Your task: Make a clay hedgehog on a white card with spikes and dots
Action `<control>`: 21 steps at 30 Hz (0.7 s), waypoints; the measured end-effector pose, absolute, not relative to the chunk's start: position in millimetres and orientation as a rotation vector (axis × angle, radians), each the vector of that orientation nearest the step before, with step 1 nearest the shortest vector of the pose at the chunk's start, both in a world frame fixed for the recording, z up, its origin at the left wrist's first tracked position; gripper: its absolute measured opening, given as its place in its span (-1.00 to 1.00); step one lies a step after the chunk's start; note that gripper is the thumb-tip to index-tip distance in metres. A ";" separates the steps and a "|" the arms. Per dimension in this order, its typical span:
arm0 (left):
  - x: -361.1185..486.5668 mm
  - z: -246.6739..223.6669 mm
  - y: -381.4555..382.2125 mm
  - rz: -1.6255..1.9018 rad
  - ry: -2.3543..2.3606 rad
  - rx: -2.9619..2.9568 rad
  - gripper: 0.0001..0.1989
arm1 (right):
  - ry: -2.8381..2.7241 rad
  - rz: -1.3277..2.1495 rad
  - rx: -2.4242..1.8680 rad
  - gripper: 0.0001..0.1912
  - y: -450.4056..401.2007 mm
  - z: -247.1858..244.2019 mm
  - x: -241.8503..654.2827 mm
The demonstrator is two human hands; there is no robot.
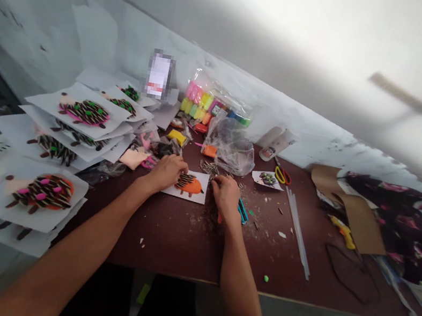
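A small white card (204, 179) lies on the dark red table, bearing an orange clay hedgehog (192, 186) partly covered with dark striped spines that look like sunflower seeds. My left hand (167, 173) is bent over the card's left side, fingers closed on it near the spines. To the right of the card, the fingertips of my right hand (226, 196) are pinched together; whatever sits between them is too small to make out. Just above that hand is a loose pile of striped seeds (209, 167). Blue sticks (243, 211) show partly from behind the right wrist.
Stacked hedgehog sheets (83, 114) fill the left side. Along the wall stand coloured clay packs (199, 104), a plastic bag (231, 145) and a white cylinder (277, 145). Rightward lie scissors (283, 176), glue sticks (298, 233), a yellow glue gun (343, 232), brown cardboard (364, 217) and dark floral cloth (397, 212).
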State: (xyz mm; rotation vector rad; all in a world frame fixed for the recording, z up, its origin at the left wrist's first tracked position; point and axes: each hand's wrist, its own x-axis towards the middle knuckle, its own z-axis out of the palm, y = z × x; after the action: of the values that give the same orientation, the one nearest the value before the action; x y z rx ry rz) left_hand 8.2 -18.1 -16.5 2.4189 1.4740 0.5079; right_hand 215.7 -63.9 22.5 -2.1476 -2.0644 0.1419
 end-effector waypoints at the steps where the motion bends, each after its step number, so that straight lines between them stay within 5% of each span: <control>1: 8.3 -17.1 -18.1 0.508 1.482 2.419 -0.67 | -2.075 0.151 -2.145 -0.74 -64.0 22.4 215.5; 21: 8.8 -19.8 -17.6 0.503 1.493 2.447 -0.65 | -2.086 0.140 -1.945 -0.77 -50.0 3.4 224.2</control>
State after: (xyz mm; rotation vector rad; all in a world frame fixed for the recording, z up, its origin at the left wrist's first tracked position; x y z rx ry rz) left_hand 8.8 -17.6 -19.8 2.4474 1.4928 0.5031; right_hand 224.2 -50.0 3.4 -1.9450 -2.0856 0.1405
